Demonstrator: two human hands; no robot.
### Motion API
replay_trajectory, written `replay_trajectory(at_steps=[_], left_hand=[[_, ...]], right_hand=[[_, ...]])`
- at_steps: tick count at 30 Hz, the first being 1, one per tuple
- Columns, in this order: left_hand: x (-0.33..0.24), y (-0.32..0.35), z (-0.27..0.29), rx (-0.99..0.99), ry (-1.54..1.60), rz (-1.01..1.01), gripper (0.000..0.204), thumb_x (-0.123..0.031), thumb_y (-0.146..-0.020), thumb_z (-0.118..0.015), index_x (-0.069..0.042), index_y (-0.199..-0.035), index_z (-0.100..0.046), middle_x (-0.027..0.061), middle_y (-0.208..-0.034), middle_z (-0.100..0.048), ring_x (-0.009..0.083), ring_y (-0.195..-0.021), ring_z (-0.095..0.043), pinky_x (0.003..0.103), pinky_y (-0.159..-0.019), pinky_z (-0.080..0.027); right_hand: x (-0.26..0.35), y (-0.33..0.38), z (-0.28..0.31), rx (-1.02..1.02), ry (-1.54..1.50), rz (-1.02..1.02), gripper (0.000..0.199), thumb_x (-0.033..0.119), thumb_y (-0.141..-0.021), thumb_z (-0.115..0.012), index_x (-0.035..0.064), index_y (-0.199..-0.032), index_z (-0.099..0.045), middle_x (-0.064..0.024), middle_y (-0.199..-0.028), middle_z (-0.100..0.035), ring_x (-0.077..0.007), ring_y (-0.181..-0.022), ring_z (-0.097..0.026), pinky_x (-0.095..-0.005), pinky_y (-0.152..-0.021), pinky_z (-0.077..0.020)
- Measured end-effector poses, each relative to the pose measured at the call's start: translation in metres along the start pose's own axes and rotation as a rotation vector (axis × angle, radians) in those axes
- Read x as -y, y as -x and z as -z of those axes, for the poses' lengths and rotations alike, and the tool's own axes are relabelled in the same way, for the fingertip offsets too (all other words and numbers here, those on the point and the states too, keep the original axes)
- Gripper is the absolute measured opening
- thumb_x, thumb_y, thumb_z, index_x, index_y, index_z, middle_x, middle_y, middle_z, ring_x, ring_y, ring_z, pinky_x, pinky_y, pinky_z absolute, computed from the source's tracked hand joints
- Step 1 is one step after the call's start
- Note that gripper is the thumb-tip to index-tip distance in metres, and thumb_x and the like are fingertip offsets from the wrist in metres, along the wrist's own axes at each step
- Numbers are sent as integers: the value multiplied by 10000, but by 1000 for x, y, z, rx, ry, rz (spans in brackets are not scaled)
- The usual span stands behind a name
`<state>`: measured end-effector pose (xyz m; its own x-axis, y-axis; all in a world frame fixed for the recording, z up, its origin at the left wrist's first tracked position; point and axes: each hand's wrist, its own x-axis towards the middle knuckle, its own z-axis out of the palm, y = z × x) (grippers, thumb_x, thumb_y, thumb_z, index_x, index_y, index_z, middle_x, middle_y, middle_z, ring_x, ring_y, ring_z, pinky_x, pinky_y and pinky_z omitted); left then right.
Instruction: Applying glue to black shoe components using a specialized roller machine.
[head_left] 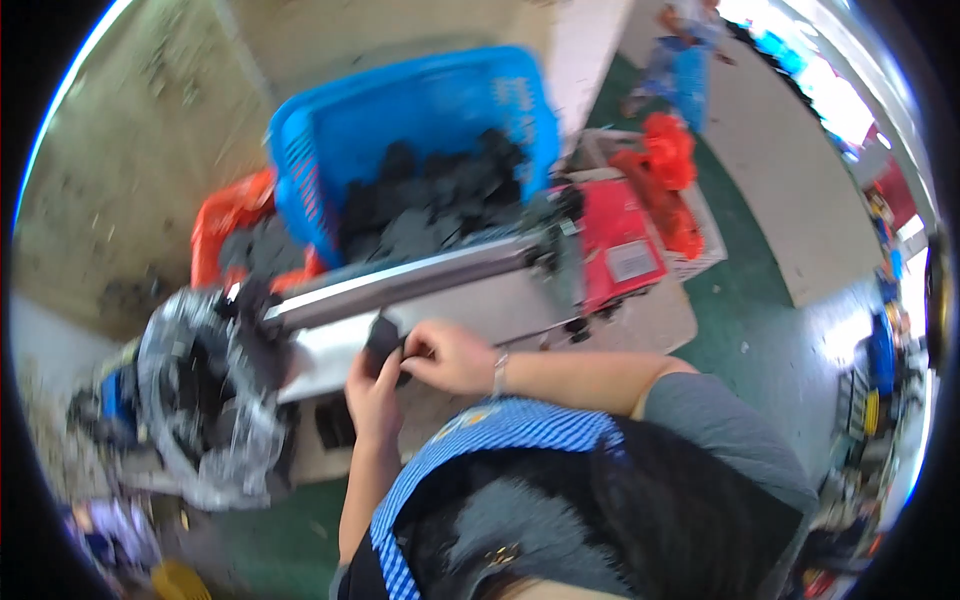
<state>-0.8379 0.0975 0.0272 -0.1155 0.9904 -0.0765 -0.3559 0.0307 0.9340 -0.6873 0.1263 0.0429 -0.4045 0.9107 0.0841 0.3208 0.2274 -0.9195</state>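
Observation:
In front of my body, my left hand (374, 397) grips a small dark grey piece (382, 337) that looks like foam or fabric; its exact kind cannot be made out. My right hand (452, 358), with a bracelet at the wrist, has its fingers bent at the right edge of the same piece. Both hands are over the near side of a long silver metal plate (478, 303). Behind that plate runs a raised metal bar (405, 283). Just beyond stands a blue plastic basket (415, 90), and many similar dark pieces (410, 233) lie in it.
An orange-red bag (208, 225) with dark pieces sits left of the basket. Clear plastic bagging (165, 440) covers dark material at the left. To the right lie a red box (612, 240) and red plastic (668, 150). Another person (685, 60) is at the far right.

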Motion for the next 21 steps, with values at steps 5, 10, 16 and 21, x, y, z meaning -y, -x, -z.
replay_trajectory(at_steps=[5,10,16,21], left_hand=[[-1,1,7,21,96,112,150,-40,-805,-643,-17,-940,-582,34,-869,-618,84,-782,-564,220,-705,-444],[-2,3,7,14,226,173,129,-36,-808,-643,-27,-920,-578,23,-863,-614,68,-764,-560,211,-701,-450],[-6,4,9,61,94,172,103,-36,-806,-636,-36,-872,-557,4,-824,-597,52,-737,-547,202,-673,-445],[-2,4,13,121,-205,109,114,-47,-793,-635,-38,-853,-540,-8,-787,-580,43,-705,-529,199,-622,-431]], right_hand=[[-5,-2,5,61,-226,-98,165,124,-745,-696,6,-800,-594,-73,-736,-596,-140,-653,-575,-266,-622,-479],[-4,-7,10,209,-542,-333,115,101,-772,-686,16,-810,-618,-30,-753,-613,-95,-673,-572,-227,-642,-477],[-5,-8,15,243,-750,-544,103,86,-781,-673,33,-856,-627,-40,-808,-608,-117,-723,-581,-244,-676,-493],[-14,-4,4,189,-724,-517,101,93,-827,-619,21,-889,-587,-42,-818,-591,-122,-714,-587,-249,-664,-497]])
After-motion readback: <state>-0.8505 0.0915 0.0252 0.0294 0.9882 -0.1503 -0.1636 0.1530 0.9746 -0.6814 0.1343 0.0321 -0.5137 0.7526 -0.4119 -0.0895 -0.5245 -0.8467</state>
